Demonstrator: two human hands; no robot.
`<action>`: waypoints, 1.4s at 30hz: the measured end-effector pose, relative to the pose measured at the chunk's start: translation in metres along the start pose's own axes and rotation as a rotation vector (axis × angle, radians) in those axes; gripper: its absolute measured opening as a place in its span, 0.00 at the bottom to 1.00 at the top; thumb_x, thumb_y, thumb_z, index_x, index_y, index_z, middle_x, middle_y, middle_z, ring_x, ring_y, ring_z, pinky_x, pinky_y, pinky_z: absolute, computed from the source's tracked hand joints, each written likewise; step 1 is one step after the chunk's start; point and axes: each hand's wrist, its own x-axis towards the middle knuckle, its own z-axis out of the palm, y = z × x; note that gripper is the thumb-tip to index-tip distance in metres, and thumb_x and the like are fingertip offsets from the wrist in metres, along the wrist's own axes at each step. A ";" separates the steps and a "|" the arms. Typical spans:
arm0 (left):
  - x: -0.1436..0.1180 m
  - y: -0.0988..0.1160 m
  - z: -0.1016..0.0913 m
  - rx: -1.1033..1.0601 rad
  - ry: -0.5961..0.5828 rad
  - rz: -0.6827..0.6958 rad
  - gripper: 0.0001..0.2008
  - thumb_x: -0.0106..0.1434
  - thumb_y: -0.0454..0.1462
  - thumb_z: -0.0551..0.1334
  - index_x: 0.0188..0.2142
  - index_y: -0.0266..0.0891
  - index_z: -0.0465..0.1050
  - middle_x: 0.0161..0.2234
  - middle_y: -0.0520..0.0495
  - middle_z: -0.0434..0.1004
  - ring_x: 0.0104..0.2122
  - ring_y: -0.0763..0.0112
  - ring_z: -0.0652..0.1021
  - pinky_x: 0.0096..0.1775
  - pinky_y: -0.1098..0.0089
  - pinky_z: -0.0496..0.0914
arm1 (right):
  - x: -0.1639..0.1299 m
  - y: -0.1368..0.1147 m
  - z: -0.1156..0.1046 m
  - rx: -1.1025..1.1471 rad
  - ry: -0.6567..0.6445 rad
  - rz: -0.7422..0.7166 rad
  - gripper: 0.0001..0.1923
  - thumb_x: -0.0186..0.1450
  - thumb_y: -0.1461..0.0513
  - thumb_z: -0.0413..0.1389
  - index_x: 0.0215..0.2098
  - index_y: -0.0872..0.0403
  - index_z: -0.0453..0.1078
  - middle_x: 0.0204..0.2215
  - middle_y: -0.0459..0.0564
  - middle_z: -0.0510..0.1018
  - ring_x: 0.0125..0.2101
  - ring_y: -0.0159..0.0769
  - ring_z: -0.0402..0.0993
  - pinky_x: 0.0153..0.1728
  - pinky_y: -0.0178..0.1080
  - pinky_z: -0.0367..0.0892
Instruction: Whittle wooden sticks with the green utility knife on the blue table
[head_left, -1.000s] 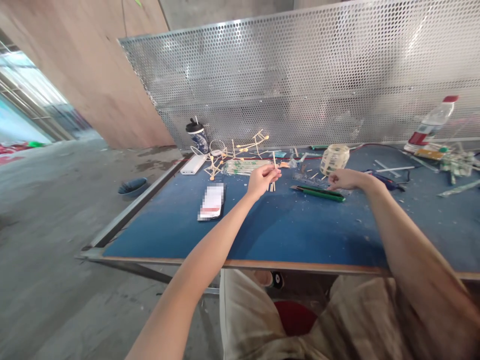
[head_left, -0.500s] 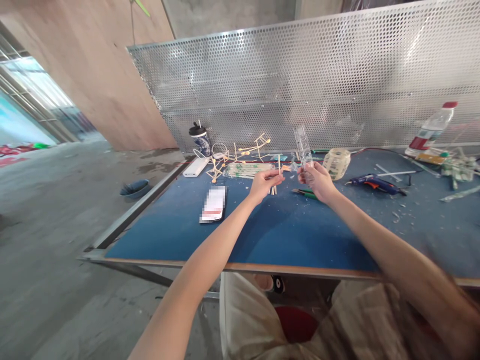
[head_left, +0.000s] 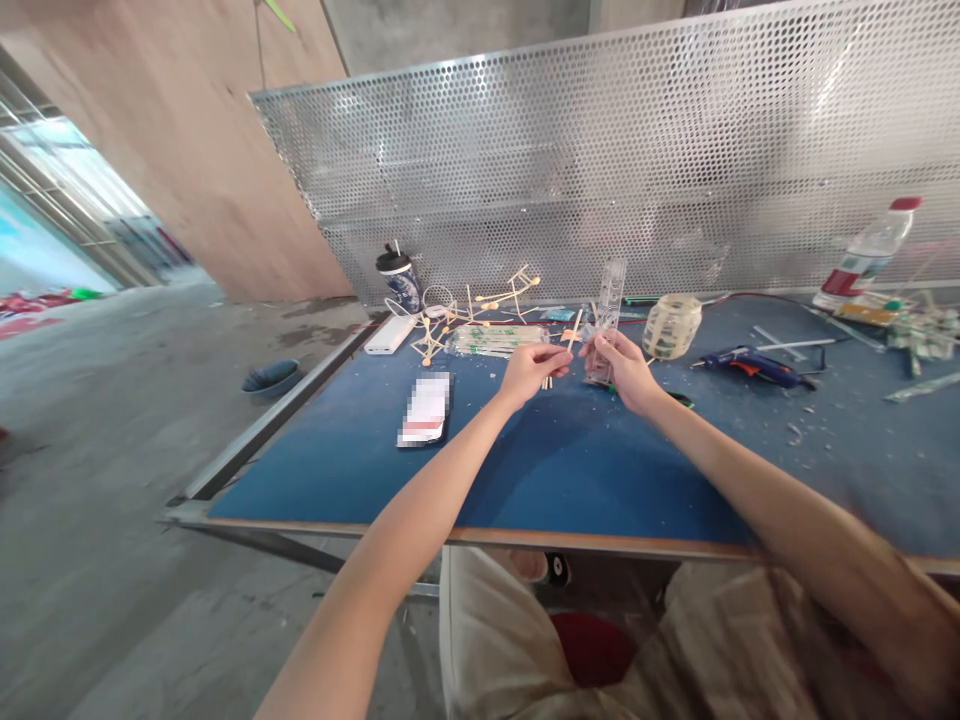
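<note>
The left hand (head_left: 529,368) pinches a thin pale wooden stick (head_left: 573,330), which tilts up and to the right above the blue surface (head_left: 570,460). The right hand (head_left: 624,368) grips a clear plastic ruler (head_left: 609,305) by its lower end; the ruler stands nearly upright, see-through with faint markings, just beside the stick. Both are raised over the surface, near its middle. Behind them lie a bundle of sticks (head_left: 491,340), a tape roll (head_left: 672,325) and a blue glue gun (head_left: 746,366).
</note>
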 end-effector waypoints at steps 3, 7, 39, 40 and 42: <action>-0.002 0.002 0.001 0.081 -0.003 0.021 0.20 0.59 0.51 0.71 0.39 0.36 0.83 0.30 0.46 0.83 0.30 0.70 0.81 0.37 0.68 0.76 | -0.001 0.001 0.003 0.020 -0.016 -0.033 0.20 0.57 0.49 0.69 0.41 0.46 0.70 0.32 0.42 0.78 0.32 0.31 0.74 0.38 0.38 0.72; -0.006 0.007 0.003 0.268 -0.001 0.086 0.17 0.61 0.51 0.69 0.36 0.38 0.84 0.26 0.48 0.82 0.27 0.71 0.79 0.30 0.71 0.72 | -0.001 -0.001 0.003 0.010 -0.013 -0.044 0.22 0.58 0.50 0.69 0.46 0.48 0.73 0.27 0.40 0.74 0.28 0.30 0.70 0.35 0.37 0.71; -0.020 0.026 0.008 0.844 0.055 0.665 0.10 0.74 0.43 0.58 0.42 0.46 0.78 0.41 0.52 0.84 0.36 0.73 0.81 0.39 0.69 0.72 | -0.004 -0.007 0.002 0.040 -0.114 -0.060 0.20 0.57 0.44 0.69 0.30 0.49 0.72 0.26 0.44 0.73 0.30 0.32 0.71 0.39 0.40 0.72; -0.020 0.027 0.008 0.865 0.057 0.680 0.10 0.74 0.43 0.57 0.43 0.46 0.78 0.42 0.51 0.84 0.37 0.72 0.82 0.40 0.69 0.72 | -0.004 -0.008 0.003 0.038 -0.117 -0.061 0.20 0.57 0.44 0.69 0.30 0.50 0.72 0.26 0.44 0.73 0.30 0.33 0.71 0.39 0.40 0.72; -0.021 0.028 0.007 0.906 0.066 0.702 0.11 0.75 0.42 0.56 0.44 0.46 0.78 0.42 0.51 0.85 0.39 0.71 0.82 0.41 0.68 0.72 | -0.004 -0.009 0.003 0.034 -0.122 -0.063 0.20 0.58 0.45 0.69 0.30 0.50 0.72 0.26 0.45 0.74 0.31 0.33 0.72 0.40 0.41 0.72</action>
